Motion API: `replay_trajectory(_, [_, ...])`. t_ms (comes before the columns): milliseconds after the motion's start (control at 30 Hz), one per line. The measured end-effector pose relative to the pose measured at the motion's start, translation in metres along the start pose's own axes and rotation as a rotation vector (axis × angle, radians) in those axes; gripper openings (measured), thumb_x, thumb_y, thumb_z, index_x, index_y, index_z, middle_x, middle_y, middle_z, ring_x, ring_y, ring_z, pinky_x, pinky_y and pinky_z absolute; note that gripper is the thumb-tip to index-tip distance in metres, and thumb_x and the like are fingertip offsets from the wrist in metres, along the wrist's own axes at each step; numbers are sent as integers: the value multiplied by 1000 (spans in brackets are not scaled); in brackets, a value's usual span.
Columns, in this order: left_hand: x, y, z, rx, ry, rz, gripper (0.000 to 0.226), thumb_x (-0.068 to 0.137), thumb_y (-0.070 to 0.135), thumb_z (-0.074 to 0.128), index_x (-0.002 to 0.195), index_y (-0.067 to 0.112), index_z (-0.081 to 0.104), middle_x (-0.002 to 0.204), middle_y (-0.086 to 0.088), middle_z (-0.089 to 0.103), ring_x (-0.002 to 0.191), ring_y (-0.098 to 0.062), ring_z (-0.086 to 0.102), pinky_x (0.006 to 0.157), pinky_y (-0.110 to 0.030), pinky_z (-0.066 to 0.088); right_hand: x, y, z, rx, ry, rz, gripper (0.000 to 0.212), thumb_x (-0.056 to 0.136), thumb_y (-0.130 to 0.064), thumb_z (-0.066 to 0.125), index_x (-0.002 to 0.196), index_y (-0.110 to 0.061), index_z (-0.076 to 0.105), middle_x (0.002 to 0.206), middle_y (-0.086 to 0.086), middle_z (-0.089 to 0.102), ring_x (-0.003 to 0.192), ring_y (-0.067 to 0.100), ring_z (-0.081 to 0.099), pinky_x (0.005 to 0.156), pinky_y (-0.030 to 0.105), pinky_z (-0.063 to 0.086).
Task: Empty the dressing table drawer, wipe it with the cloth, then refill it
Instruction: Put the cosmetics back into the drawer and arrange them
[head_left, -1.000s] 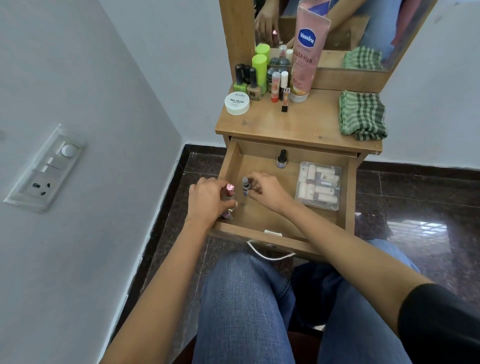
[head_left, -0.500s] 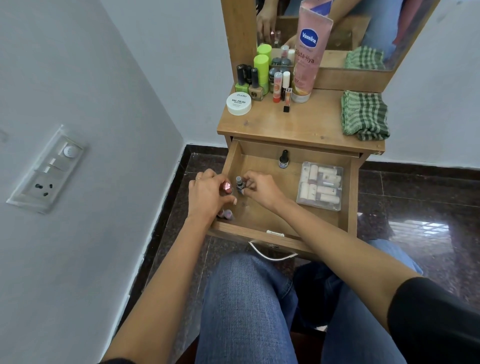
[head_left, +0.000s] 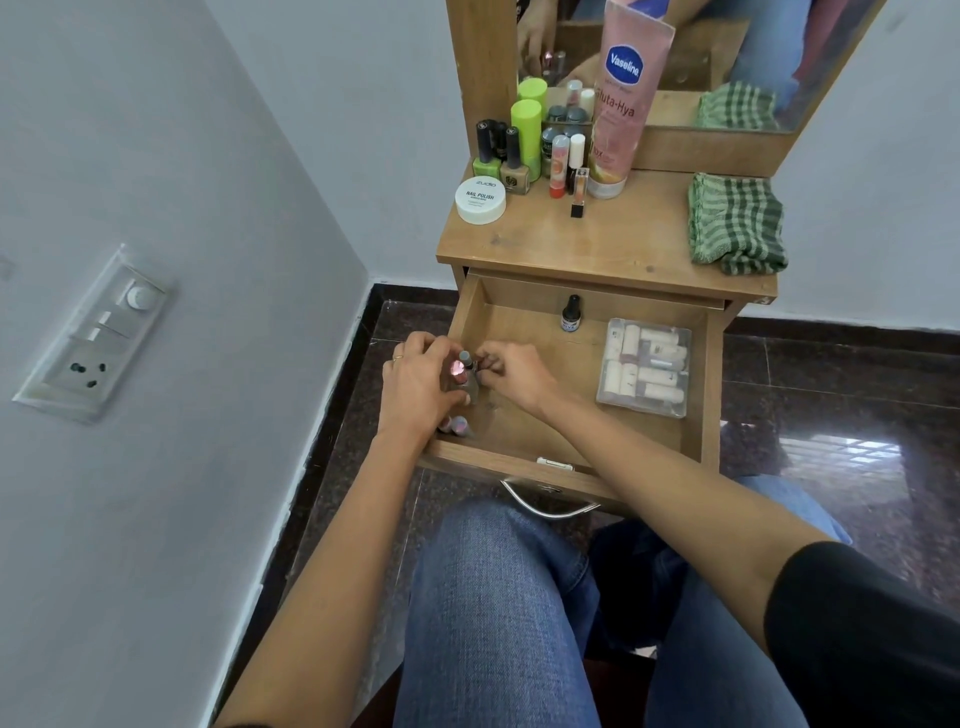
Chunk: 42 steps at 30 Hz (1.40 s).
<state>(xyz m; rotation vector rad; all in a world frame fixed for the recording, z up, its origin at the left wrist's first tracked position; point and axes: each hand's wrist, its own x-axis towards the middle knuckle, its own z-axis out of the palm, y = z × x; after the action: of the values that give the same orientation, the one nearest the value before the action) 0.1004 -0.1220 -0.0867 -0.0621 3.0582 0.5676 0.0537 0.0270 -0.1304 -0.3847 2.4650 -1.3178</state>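
Dressing table drawer (head_left: 535, 332) stands open, and at its front-left corner your left hand (head_left: 415, 384) curls round a pink-capped bottle (head_left: 459, 370) while your right hand (head_left: 514, 374) pinches a grey-capped bottle (head_left: 465, 358) beside it; gather too many and one may slip.

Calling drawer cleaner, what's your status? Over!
Left hand grips pink-capped bottle, right hand pinches grey-capped bottle. Drawer not yet empty: black bottle, clear box inside. Cloth waits on tabletop.

The drawer's (head_left: 709, 395) middle floor lies free. The left hand (head_left: 418, 387) and right hand (head_left: 514, 374), gripping small bottles (head_left: 460, 370), crowd its front-left corner. A dark bottle (head_left: 571, 313) stands at the back wall, and a clear box of tubes (head_left: 645, 366) lies by the right wall.
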Motion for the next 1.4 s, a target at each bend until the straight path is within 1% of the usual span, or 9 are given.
replay_trajectory(167, [0,-2,1,-2,4,4,61,67,23,84,121,27,56,122,-1,49,113,-23,46,98,-40,37,4,-2,1,-32,6,9,25,87,3,59,109,-3,66,102,13,68,85,10,55,73,10,36])
replay_trajectory(367, [-1,-2,2,7,15,9,60,67,24,84,120,27,56,121,-2,49,112,-24,46,96,-41,38,5,-4,3,-67,10,19,27,87,2,58,113,-3,66,106,13,68,87,11,57,77,14,38])
replay_trajectory(500, [-1,-2,2,-16,6,7,60,66,25,84,119,27,56,122,-2,49,113,-25,46,96,-41,39,2,-6,2,-67,2,19,28,89,1,57,115,-3,64,108,13,68,99,21,64,82,18,43])
replay_trajectory(733, [0,-4,-7,-202,34,3,67,60,49,83,119,32,56,121,4,53,112,-20,49,93,-40,46,-12,-8,-23,-49,81,-8,25,90,-5,55,113,-6,65,108,10,68,96,17,63,81,16,43])
replay_trajectory(833, [9,3,-17,-408,113,-14,61,67,58,76,116,27,58,115,6,57,107,-15,54,88,-34,48,-12,-13,-45,-77,167,-67,23,89,-6,56,108,-8,68,105,7,68,86,9,59,78,12,41])
replay_trajectory(1000, [42,29,-36,-591,266,-13,28,82,40,69,106,26,61,102,11,63,94,-2,58,75,-15,44,3,-27,-83,-57,395,-98,18,87,-7,55,99,-10,68,91,1,66,77,8,56,69,8,38])
replay_trajectory(1133, [72,50,-48,-638,321,10,17,86,32,66,99,22,61,89,11,63,82,3,57,72,-17,45,23,-47,-114,-189,481,-186,21,88,-5,53,104,-6,66,99,8,65,89,18,60,79,26,49])
replay_trajectory(1267, [99,67,-54,-686,314,-21,14,85,27,66,97,22,62,82,14,60,75,2,56,70,-17,47,45,-72,-147,-461,567,-300,26,88,-5,50,110,-6,64,107,9,62,99,24,57,80,33,49])
replay_trajectory(1400, [115,78,-55,-668,296,-11,16,86,31,66,98,21,62,83,13,61,73,1,57,64,-16,45,66,-90,-167,-725,580,-246,28,91,-5,45,116,-5,59,113,13,56,114,30,46,84,41,50])
